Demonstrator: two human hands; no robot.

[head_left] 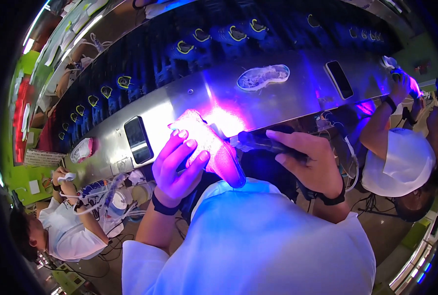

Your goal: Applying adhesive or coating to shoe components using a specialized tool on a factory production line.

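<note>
My left hand (179, 169) grips a shoe (219, 155) from its left side, fingers spread along it. Strong pink and violet light washes out most of the shoe's surface; its lower end is darker. In my right hand (312, 162) is a dark-handled brush-like tool (263, 141), pointed left at the shoe. Its pale tip is close to the shoe's right side; glare hides whether they touch. Both hands are above the near edge of the metal bench (297, 98). A pale shoe-sole-shaped piece (263, 77) lies on the bench beyond them.
A phone (138, 139) lies at the left of the bench, another phone (339, 79) at the right. Behind runs a dark line of shoes with yellow-edged collars (237, 33). Co-workers sit at left (76, 231) and right (400, 162). Cables and tubs (122, 198) stand beside the bench.
</note>
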